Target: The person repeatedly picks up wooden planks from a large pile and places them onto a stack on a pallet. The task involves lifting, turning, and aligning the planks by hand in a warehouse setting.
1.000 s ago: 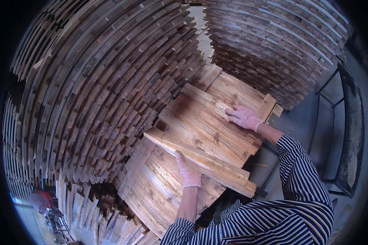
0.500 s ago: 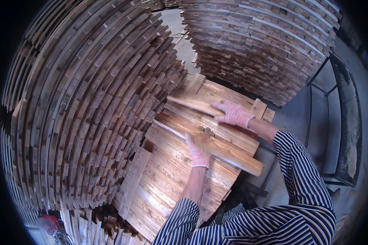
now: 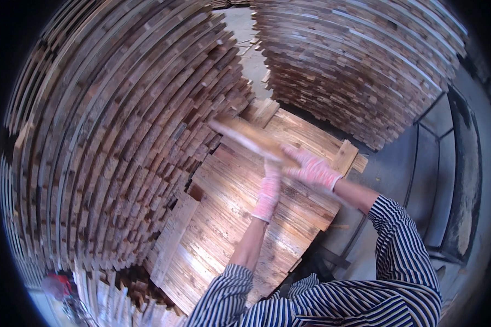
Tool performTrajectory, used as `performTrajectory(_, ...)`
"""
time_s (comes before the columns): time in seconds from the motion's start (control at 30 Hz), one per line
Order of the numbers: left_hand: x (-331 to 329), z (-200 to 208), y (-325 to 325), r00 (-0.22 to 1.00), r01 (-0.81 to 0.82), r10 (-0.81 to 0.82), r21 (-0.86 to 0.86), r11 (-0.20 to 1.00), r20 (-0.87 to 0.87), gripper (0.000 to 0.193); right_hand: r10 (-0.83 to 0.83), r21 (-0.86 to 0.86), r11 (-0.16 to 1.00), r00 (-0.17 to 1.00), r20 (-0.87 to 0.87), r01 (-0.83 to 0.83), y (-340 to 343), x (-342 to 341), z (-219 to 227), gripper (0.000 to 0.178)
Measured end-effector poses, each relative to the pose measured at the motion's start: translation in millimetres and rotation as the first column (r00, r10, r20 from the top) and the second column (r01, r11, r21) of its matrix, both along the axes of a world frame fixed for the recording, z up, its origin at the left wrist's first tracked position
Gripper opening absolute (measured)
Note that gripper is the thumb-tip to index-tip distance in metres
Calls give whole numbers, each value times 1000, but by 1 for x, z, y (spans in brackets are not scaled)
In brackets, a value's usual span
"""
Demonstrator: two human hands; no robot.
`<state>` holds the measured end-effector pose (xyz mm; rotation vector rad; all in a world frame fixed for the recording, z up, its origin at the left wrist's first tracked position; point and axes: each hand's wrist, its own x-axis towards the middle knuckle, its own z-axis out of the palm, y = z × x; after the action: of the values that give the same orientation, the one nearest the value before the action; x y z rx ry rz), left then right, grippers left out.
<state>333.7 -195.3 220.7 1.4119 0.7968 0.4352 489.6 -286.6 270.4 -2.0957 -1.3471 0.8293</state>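
A short wooden board (image 3: 245, 134), smeared by motion, is held slanting above a layer of planks (image 3: 245, 212) laid side by side. My right hand (image 3: 312, 168), in a pink and white knit glove, is closed round the board's near right end. My left hand (image 3: 268, 191), gloved alike, reaches up to the board's underside close to the right hand, its blurred fingers closed on it. Whether one board or two lie together in my hands is hard to make out. Striped sleeves cover both forearms.
A tall wall of stacked wood strips (image 3: 131, 136) rises on the left, another stack (image 3: 343, 65) at the far right. Crosswise planks (image 3: 177, 234) lie along the layer's left edge. A dark metal frame (image 3: 447, 180) stands on the right. A red object (image 3: 60, 283) shows at lower left.
The two separate boards are no longer seen apart. My left hand has risen toward my right, and the board that jutted out at the lower right has left that spot.
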Motion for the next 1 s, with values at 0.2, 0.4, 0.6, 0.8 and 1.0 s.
performTrajectory(0.2,-32,-4,-3,792,543,-148,572,615,-592,122,-138,62,990,923,360,124,25,82,-65,69)
performTrajectory(0.4,-68,-16,-10,907,361,-91,645,674,-412,117,-17,-18,999,898,441,27,35,42,-98,61)
performTrajectory(0.6,-160,14,-55,993,-108,91,293,950,72,99,94,47,984,730,677,-170,31,80,-120,64)
performTrajectory(0.8,-406,22,-256,878,-307,400,-331,892,264,57,169,-224,972,436,884,77,48,4,-77,69)
performTrajectory(1.0,-549,-81,-493,294,-896,733,-444,-12,-613,68,643,295,675,735,216,-677,-43,-339,-13,56)
